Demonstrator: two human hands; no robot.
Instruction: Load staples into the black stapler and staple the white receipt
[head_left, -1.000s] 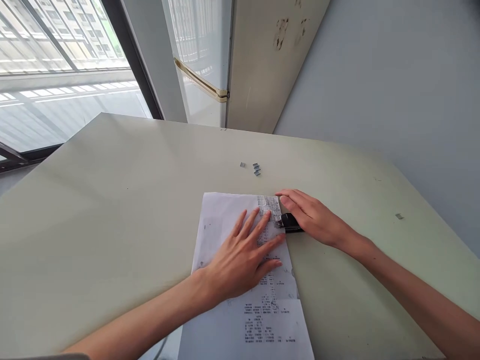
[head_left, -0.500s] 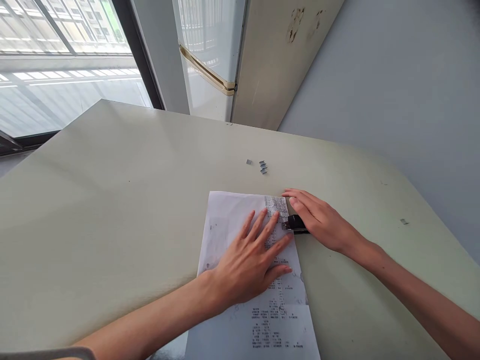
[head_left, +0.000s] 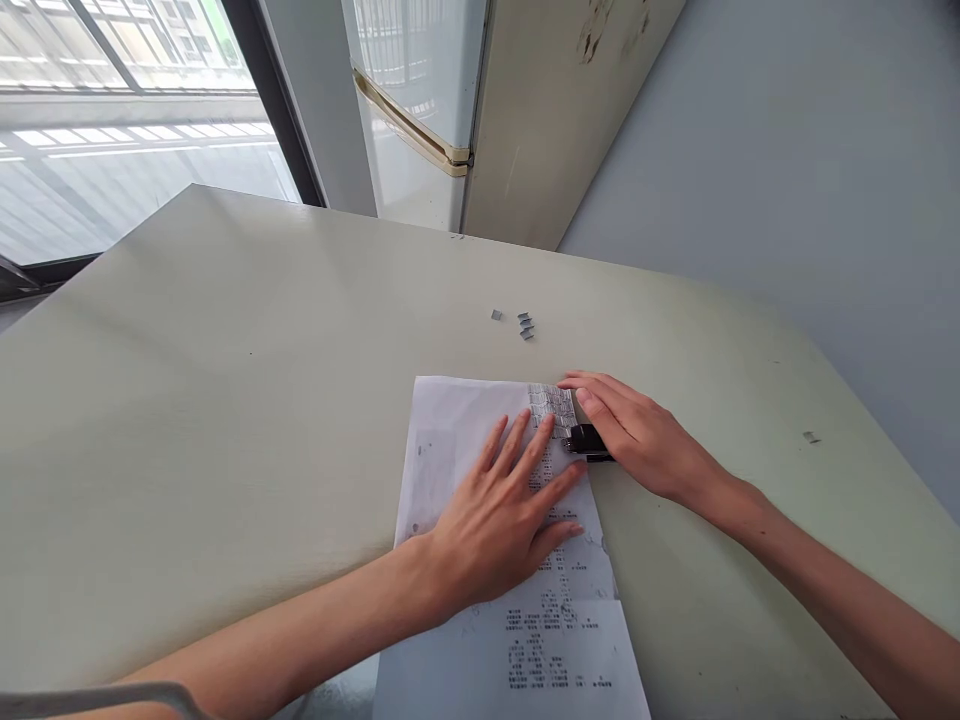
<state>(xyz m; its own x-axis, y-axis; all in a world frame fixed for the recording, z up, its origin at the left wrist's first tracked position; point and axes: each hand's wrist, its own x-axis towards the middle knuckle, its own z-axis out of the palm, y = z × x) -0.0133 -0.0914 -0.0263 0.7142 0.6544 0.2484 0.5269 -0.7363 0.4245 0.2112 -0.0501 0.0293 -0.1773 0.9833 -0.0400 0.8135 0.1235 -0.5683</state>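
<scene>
A printed sheet of paper (head_left: 435, 480) lies lengthwise on the table, with many staples (head_left: 551, 408) crowded along its upper right edge. My left hand (head_left: 502, 520) rests flat on the sheet with its fingers spread. At the right edge of the paper a black stapler (head_left: 589, 440) has its front end over the sheet. My right hand (head_left: 637, 435) is wrapped over the stapler's rear part, hiding most of it. Whether more sheets lie beneath the top one I cannot tell.
Short strips of staples (head_left: 526, 326) and a smaller piece (head_left: 496, 314) lie on the pale table (head_left: 262, 450) beyond the paper. Another staple strip (head_left: 811, 437) lies far right. A refrigerator (head_left: 420, 130) and a wall (head_left: 795, 150) stand behind the table.
The camera view has shifted slightly, so the scene sits a little higher. The stapler's upper arm appears a bit raised from its base; both hands keep nearly the same places.
</scene>
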